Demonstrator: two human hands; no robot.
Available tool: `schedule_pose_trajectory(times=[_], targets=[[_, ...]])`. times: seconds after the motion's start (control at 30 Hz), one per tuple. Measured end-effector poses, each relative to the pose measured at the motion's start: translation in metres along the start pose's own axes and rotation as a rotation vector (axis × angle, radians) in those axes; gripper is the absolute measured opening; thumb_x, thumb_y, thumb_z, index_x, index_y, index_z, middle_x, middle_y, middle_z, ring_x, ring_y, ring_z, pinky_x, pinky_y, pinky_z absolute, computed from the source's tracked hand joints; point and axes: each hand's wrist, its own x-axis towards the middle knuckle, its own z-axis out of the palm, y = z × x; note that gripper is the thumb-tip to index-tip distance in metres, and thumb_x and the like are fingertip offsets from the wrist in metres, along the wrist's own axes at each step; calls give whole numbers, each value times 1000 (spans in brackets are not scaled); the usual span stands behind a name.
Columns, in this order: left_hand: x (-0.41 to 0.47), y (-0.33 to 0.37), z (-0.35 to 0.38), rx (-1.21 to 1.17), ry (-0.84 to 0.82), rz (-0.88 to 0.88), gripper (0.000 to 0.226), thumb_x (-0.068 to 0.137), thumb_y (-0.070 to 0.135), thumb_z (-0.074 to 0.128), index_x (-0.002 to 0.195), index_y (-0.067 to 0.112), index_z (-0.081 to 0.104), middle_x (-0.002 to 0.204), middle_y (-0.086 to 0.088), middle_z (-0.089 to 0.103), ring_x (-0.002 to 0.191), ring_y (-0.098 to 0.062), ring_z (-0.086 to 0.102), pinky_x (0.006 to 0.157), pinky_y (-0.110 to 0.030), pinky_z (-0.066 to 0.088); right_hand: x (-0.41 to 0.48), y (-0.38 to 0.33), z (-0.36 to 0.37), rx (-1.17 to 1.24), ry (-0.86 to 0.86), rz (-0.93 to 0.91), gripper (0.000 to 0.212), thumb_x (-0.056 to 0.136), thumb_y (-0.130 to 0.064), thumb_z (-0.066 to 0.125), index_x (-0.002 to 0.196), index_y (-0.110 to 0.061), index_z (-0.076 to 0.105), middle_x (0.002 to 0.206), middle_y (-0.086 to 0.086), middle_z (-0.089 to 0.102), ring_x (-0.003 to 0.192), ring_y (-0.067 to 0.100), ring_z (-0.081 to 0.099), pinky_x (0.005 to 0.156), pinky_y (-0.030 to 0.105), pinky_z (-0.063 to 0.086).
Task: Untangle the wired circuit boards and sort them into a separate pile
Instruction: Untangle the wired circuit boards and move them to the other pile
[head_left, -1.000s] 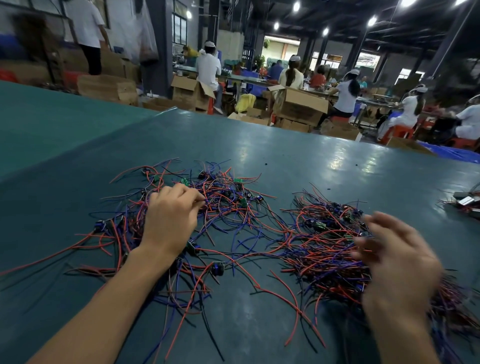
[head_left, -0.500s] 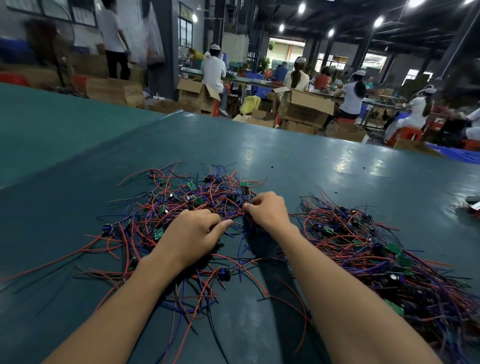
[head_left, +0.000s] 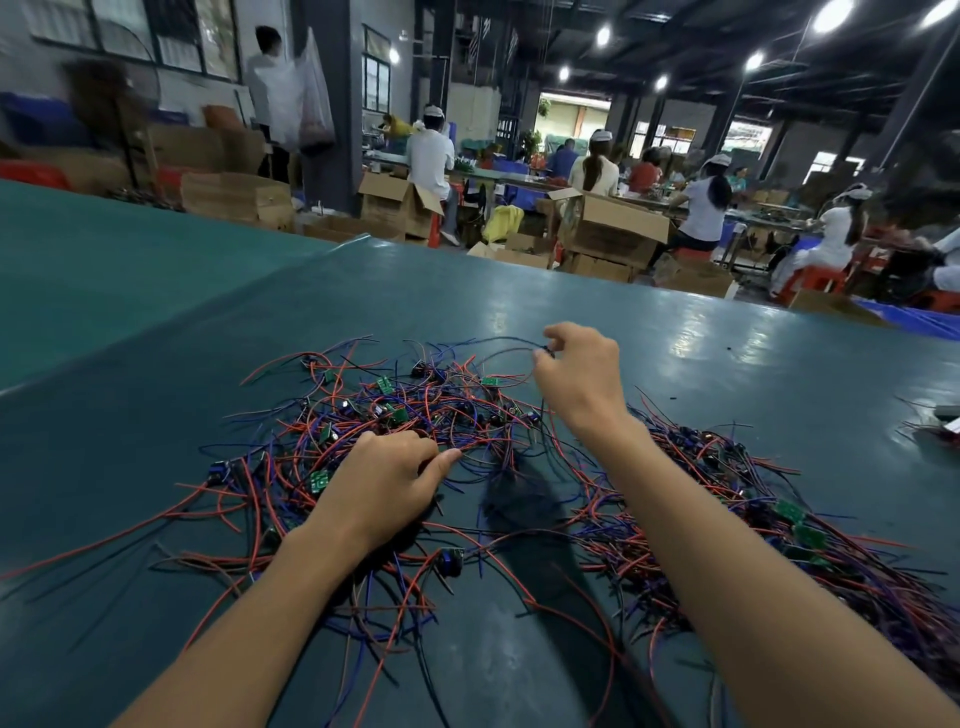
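Pinching a dark wire (head_left: 514, 340) between thumb and fingertips, my right hand (head_left: 576, 376) hangs above the far edge of the tangle (head_left: 415, 410) of red, blue and black wires and small green boards, and the wire arcs leftward from the pinch. My left hand (head_left: 384, 483) rests knuckles-up on the tangle's near side, fingers curled under; I cannot tell whether they grip anything. A second pile (head_left: 769, 525) lies just right of my right forearm on the green table (head_left: 701, 353)
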Motion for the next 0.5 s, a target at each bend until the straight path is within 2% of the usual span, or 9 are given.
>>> schedule_pose_trajectory(times=[0.03,0.1,0.17,0.23,0.3,0.37,0.43,0.5], targets=[[0,1,0,2,3,-2,45,103,46,49,76,13,65,69,2,57,68,-20,53,94,-43,41,1,-2,-7,56,27,24,29,93,-10,61,118,2,70,113,20,72,109,34,65,98,41,51],[-1,2,-1,-4,17,-5,41,103,44,49,82,15,67,74,3,61,72,-20,56,93,-43,41,4,-7,-23,275,101,113,22,90,-8,62,106,2,73,98,20,75,96,32,70,92,47,56],[-1,4,-3,-25,55,7,32,103,41,52,94,17,71,83,5,67,79,-18,60,93,-44,42,3,-15,-39,717,140,258,16,91,-1,61,101,-1,73,90,16,73,82,26,71,82,43,61],[-1,5,-4,-60,116,46,24,102,34,57,100,16,73,86,6,69,83,-18,62,90,-45,45,-7,-17,-52,1077,92,353,12,93,1,60,97,-1,71,90,15,73,79,24,70,74,35,62],[-1,7,-4,-112,178,89,18,100,27,61,102,14,73,90,5,70,87,-17,63,85,-44,49,-27,-16,-58,1249,-43,382,12,94,-3,61,100,-4,71,96,12,75,84,19,70,74,31,60],[0,9,-4,-239,233,96,15,100,24,62,103,15,74,93,8,71,87,-9,64,80,-32,52,-50,-8,-56,1387,-191,403,14,91,-9,64,101,-4,71,98,10,76,88,16,70,78,28,59],[1,14,-5,-455,254,19,19,103,28,57,103,22,75,87,12,72,73,-2,64,66,-15,48,-73,3,-47,1468,-291,436,20,87,-10,65,103,0,70,98,11,74,89,19,71,81,28,60],[2,21,-5,-729,157,-111,28,105,38,50,100,26,76,82,4,75,62,-8,63,57,-15,45,-93,12,-32,1506,-324,469,19,86,-7,64,102,3,68,98,14,70,88,23,70,80,30,60]])
